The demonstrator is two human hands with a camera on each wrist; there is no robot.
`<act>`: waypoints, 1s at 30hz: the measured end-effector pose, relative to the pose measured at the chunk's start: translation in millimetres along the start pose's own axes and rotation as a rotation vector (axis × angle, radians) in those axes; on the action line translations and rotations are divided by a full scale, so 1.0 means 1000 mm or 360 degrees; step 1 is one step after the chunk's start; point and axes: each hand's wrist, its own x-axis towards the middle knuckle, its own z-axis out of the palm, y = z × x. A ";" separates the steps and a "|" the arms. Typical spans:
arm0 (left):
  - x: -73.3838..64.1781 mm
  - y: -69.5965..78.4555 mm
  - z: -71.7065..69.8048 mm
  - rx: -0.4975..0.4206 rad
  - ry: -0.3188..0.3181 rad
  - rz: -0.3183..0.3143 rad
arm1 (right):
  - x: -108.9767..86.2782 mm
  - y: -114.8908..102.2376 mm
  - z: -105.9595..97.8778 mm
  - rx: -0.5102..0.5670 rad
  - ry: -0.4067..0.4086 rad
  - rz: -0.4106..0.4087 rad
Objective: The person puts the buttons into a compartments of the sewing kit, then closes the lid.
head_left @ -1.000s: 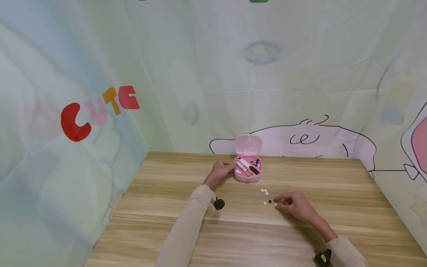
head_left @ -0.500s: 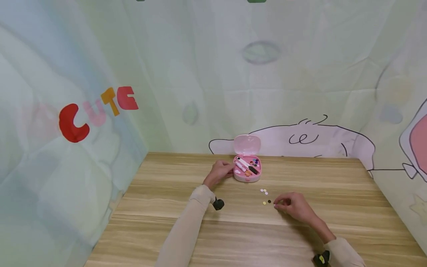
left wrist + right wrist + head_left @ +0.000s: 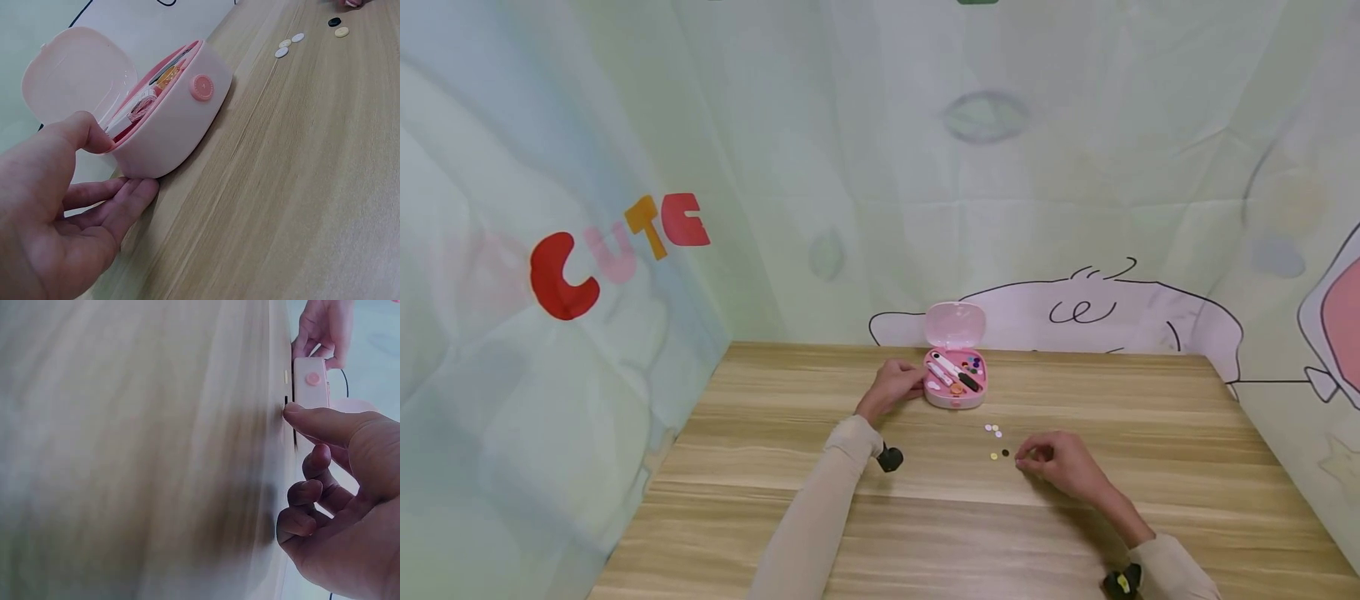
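A pink sewing kit box (image 3: pixel 955 402) stands near the table's back edge with its clear pink lid (image 3: pixel 955 325) raised. My left hand (image 3: pixel 891 387) grips its left side: in the left wrist view the thumb hooks over the rim and the fingertips lie low against the wall. Farther front and right, my right hand (image 3: pixel 1063 462) pinches a small pale button (image 3: pixel 1018 463) at the tabletop between thumb and index finger, mostly hidden by the fingertips. In the right wrist view its other fingers are curled. Just left of them lie a black button (image 3: pixel 1005 453) and a yellow button (image 3: pixel 994 457).
Two white buttons (image 3: pixel 998 434) and a cream button (image 3: pixel 285 44) lie grouped in front of the box. Inside the box are white tools (image 3: pixel 942 372), a black-handled tool (image 3: pixel 968 381), an orange piece (image 3: pixel 957 389) and small coloured bits (image 3: pixel 974 363). A printed curtain (image 3: pixel 820 208) hangs behind the table.
My right thumb and index finger have come closer together over the pale button, so less of it shows. The left hand, the box and the loose buttons stay in place.
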 end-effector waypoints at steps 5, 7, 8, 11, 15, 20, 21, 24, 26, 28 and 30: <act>0.000 0.001 0.000 0.0021 -0.0001 -0.0004 | 0.001 0.000 -0.003 0.0001 -0.0017 -0.0016; -0.001 0.002 -0.001 0.0033 -0.0001 -0.0010 | 0.002 -0.001 -0.005 0.0003 -0.0025 -0.0028; -0.001 0.001 -0.001 0.0039 -0.0001 -0.0011 | 0.003 -0.001 -0.006 0.0000 -0.0029 -0.0030; 0.000 0.000 -0.001 0.0058 0.0002 -0.0016 | 0.007 -0.003 -0.009 -0.0012 -0.0041 -0.0011; 0.003 -0.002 -0.001 0.0067 0.0006 -0.0026 | 0.014 -0.008 -0.014 -0.0027 -0.0042 0.0053; 0.003 -0.002 -0.001 0.0062 0.0011 -0.0022 | 0.024 -0.015 -0.020 -0.0028 -0.0038 0.0041; 0.003 -0.001 -0.001 0.0061 0.0012 -0.0022 | 0.026 -0.016 -0.021 -0.0030 -0.0038 0.0031; 0.003 -0.001 -0.001 0.0067 0.0015 -0.0027 | 0.032 -0.019 -0.024 -0.0032 -0.0040 0.0004; 0.002 0.000 -0.001 0.0065 0.0015 -0.0032 | 0.037 -0.021 -0.026 -0.0027 -0.0029 0.0002; 0.002 0.000 -0.001 0.0067 0.0013 -0.0030 | 0.041 -0.023 -0.029 -0.0016 -0.0020 0.0005; 0.002 0.000 -0.001 0.0064 0.0010 -0.0030 | 0.046 -0.026 -0.032 0.0007 -0.0004 0.0036</act>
